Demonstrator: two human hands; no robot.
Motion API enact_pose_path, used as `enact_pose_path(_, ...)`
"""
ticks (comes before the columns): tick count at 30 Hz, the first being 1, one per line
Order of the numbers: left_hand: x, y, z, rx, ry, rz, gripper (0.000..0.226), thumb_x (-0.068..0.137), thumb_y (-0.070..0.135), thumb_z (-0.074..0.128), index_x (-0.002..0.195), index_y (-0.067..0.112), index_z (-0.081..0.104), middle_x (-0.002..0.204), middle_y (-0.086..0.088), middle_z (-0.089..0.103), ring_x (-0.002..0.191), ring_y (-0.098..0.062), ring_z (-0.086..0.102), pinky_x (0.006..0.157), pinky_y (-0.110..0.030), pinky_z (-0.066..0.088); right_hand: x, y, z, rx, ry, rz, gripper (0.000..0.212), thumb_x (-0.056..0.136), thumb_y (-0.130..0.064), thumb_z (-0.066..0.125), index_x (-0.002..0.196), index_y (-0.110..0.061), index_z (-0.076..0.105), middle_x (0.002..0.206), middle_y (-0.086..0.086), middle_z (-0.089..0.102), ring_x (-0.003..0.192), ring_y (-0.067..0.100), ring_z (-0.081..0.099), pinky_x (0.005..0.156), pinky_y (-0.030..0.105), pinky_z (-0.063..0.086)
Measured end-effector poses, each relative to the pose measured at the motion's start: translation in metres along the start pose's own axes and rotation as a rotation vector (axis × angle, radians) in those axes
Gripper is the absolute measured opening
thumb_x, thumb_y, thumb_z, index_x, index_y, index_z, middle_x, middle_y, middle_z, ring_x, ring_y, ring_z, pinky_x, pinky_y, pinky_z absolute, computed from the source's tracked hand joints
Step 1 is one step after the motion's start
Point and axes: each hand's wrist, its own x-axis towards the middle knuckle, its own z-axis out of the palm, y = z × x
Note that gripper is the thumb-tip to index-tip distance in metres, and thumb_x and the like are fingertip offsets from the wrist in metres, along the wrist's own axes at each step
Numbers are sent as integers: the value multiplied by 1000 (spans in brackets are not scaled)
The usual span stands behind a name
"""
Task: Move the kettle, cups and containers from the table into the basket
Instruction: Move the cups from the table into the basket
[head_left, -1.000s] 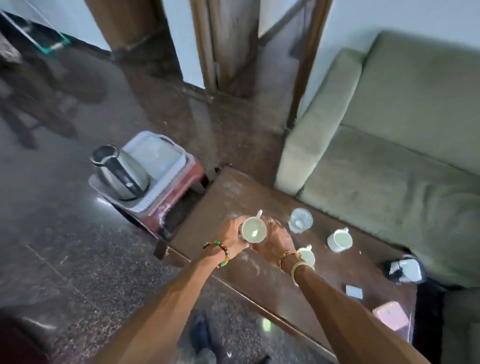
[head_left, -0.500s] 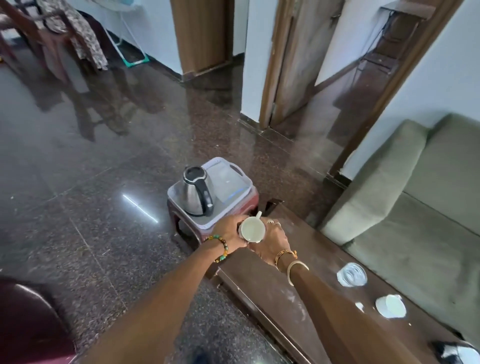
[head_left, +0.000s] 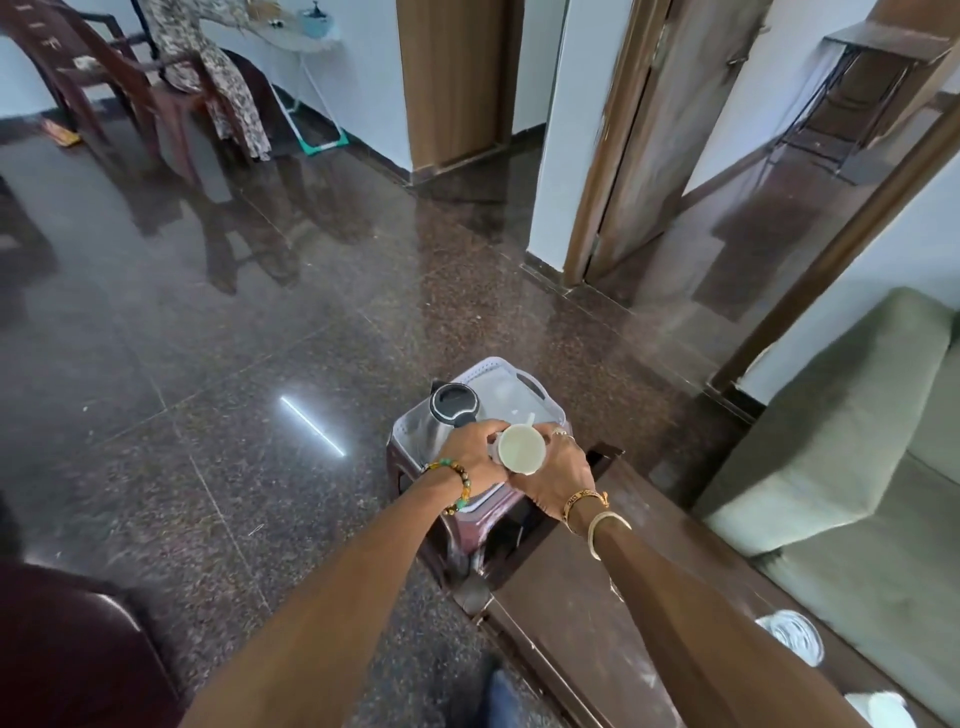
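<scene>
Both hands hold a white cup (head_left: 521, 449) over the white perforated basket (head_left: 543, 399). My left hand (head_left: 471, 453) grips its left side and my right hand (head_left: 560, 470) wraps its right side. The steel kettle (head_left: 453, 410) with a black lid and handle stands in the basket's left part, just beyond my left hand. On the brown table (head_left: 561, 597) behind my right arm a clear glass container (head_left: 792, 634) and another white cup (head_left: 883, 711) show at the lower right edge.
The basket sits on a maroon plastic stool (head_left: 457, 525) at the table's far end. A green sofa (head_left: 852, 457) runs along the right. Polished dark floor (head_left: 234, 338) stretches to the left, with wooden chairs (head_left: 104, 88) at the far back left.
Both hands carried the white cup from over the table leftward to above the basket. The view swung left, so the other cups slid to the lower right edge.
</scene>
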Motion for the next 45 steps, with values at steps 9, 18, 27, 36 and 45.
enact_pose_path(9, 85, 4, 2, 18, -73, -26, 51, 68, 18, 78, 115, 31, 63, 110, 8, 70, 105, -15, 63, 93, -35, 53, 88, 21, 4, -90, -74, -6, 69, 68, -39, 83, 126, -18, 52, 111, -1, 60, 106, 22, 61, 85, 30, 50)
enact_pose_path(18, 176, 20, -34, 77, -63, 6, 46, 74, 8, 69, 116, 24, 67, 95, 7, 62, 101, -18, 61, 77, -18, 44, 190, 12, -3, -41, -34, 1, 67, 59, -38, 85, 119, -26, 57, 113, -4, 64, 103, 19, 64, 86, 32, 53)
enact_pose_path(27, 287, -31, -43, 146, -307, -39, 45, 77, 14, 68, 120, 24, 66, 114, -4, 70, 106, -26, 63, 95, -32, 50, 277, 32, 63, -138, -105, 82, 74, 67, -28, 82, 134, -21, 50, 126, 6, 49, 117, 24, 51, 101, 33, 45)
enact_pose_path(36, 367, -102, -33, 123, -451, -176, 57, 68, 19, 67, 124, 20, 64, 119, -5, 70, 108, -21, 65, 95, -33, 53, 340, 57, 148, -161, -183, 219, 78, 76, -25, 78, 143, -19, 40, 142, 7, 40, 132, 24, 41, 107, 34, 35)
enact_pose_path(45, 399, -137, -10, 150, -498, -147, 38, 77, 14, 61, 114, 20, 67, 109, -4, 72, 99, -22, 65, 87, -33, 56, 372, 79, 184, -159, -208, 314, 78, 74, -12, 79, 142, -19, 42, 137, 9, 42, 125, 29, 49, 102, 37, 41)
